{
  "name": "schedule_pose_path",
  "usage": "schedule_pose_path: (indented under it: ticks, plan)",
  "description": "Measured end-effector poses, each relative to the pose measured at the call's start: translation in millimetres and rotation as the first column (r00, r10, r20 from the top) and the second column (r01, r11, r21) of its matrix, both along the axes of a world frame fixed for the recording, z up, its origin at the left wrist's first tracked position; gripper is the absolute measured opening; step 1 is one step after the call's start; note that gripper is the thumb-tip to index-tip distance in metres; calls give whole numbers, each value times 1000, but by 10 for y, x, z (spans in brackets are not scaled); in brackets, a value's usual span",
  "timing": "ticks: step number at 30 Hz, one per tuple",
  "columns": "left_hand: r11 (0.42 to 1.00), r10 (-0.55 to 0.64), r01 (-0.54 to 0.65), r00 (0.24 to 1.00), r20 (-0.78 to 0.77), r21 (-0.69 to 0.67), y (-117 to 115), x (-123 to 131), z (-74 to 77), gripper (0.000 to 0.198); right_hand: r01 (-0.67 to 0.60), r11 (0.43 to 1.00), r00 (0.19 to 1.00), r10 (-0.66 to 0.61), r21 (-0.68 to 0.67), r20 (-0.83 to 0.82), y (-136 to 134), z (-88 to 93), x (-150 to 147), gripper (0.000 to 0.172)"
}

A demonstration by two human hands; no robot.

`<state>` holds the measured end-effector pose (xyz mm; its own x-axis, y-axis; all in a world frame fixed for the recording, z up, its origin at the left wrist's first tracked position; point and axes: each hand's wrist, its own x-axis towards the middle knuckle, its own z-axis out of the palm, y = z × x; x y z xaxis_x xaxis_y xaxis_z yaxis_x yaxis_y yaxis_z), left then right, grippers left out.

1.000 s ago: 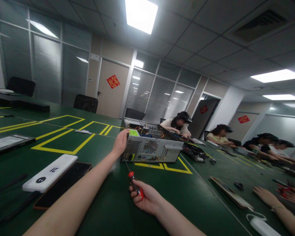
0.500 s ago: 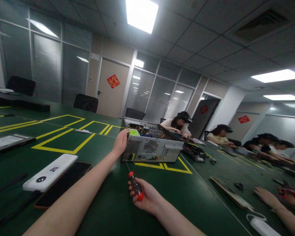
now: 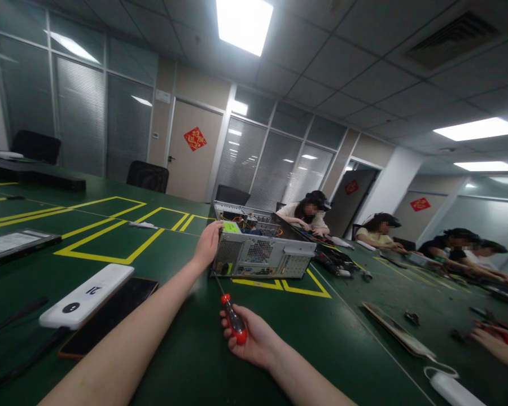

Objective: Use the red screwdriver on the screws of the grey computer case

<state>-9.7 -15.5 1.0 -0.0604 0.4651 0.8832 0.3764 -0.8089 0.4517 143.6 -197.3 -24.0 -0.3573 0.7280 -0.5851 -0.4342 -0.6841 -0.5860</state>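
An opened desktop computer case [image 3: 279,260] lies on the green table with its grey back panel towards me, wires showing inside. My left hand [image 3: 208,243] grips its left side near the top corner, beside a bright green label [image 3: 231,227]; some of the fingers are hidden behind the metal. In my right hand [image 3: 250,336] is a red and black screwdriver [image 3: 235,321], held round the handle. Its shaft points up and away from me, and the tip is at the lower left corner of the back panel. Whether it sits in a screw is too small to tell.
A white power bank [image 3: 87,296] and a dark phone [image 3: 110,316] lie left of my left arm, with a hard drive [image 3: 19,245] farther left. Yellow tape [image 3: 129,260] marks the table. Several people sit along the right; a co-worker's hand [image 3: 497,341] is at the right edge.
My hands, the screwdriver and the computer case look practically unchanged. The co-worker's hand at the right has drawn back towards the right edge.
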Motion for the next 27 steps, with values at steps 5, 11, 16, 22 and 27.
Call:
schedule_pose_path:
  ticks: [5, 11, 16, 22, 27]
  plan:
    - [1000, -4, 4, 1000, -2, -2, -5, -1, 1, 38, -5, 1000, 1000, 5, 8, 11, 1, -4, 1, 30]
    - [1000, -5, 5, 1000, -5, 6, 1, 3, 0, 38, -10, 1000, 1000, 10, 16, -3, -6, 3, -1, 31]
    - [1000, -4, 4, 1000, 3, 14, 7, 3, 1, 38, -11, 1000, 1000, 11, 14, 2, 3, -15, 1, 30]
    - [1000, -2, 2, 1000, 0, 10, 7, 2, 1, 38, -15, 1000, 1000, 15, 12, 7, 0, -5, 4, 30]
    - [1000, -1, 1, 1000, 0, 6, 3, -4, 2, 37, -15, 1000, 1000, 15, 10, 12, -9, 17, -6, 31]
